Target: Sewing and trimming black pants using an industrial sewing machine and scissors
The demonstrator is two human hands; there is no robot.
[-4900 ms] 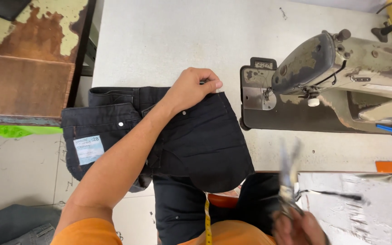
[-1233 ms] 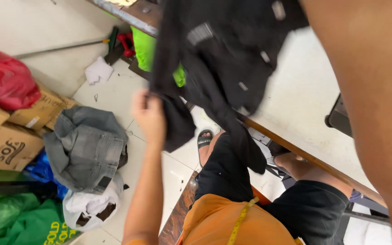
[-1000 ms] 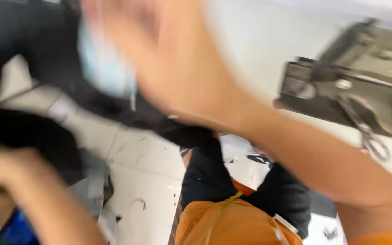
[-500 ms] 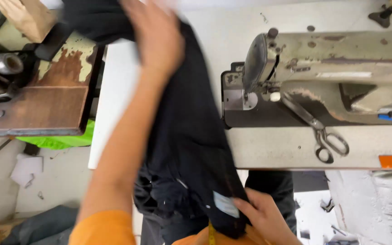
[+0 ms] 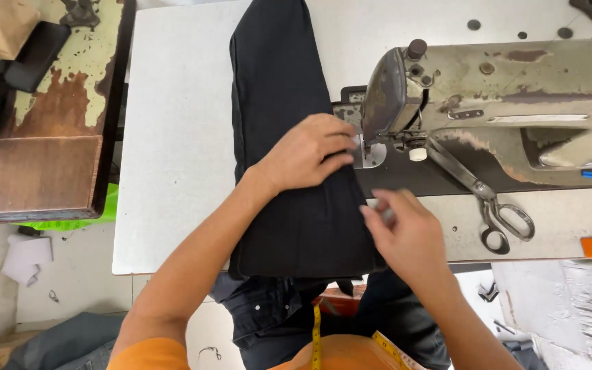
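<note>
Two hands were on the black garment point(image 5: 289, 205), which lay folded into a long strip on the white table point(image 5: 173, 137). We couldn't see its far end, cut off by the top edge, and its near end hung off the table's front edge toward our lap, bunched and hard to read. Its long axis ran straight away from us, its right edge at the sewing machine point(image 5: 501, 103) head. Our left hand point(image 5: 306, 154) lay flat on the cloth, fingers together and pointing right toward the needle area; the needle itself was hidden behind the fingers and the machine head. Our right hand point(image 5: 405, 229) sat at the strip's right edge, fingers curled; motion blur at the fingertips meant we couldn't tell whether it pinched cloth. Scissors point(image 5: 495, 205) lay on the machine bed, right of that hand.
</note>
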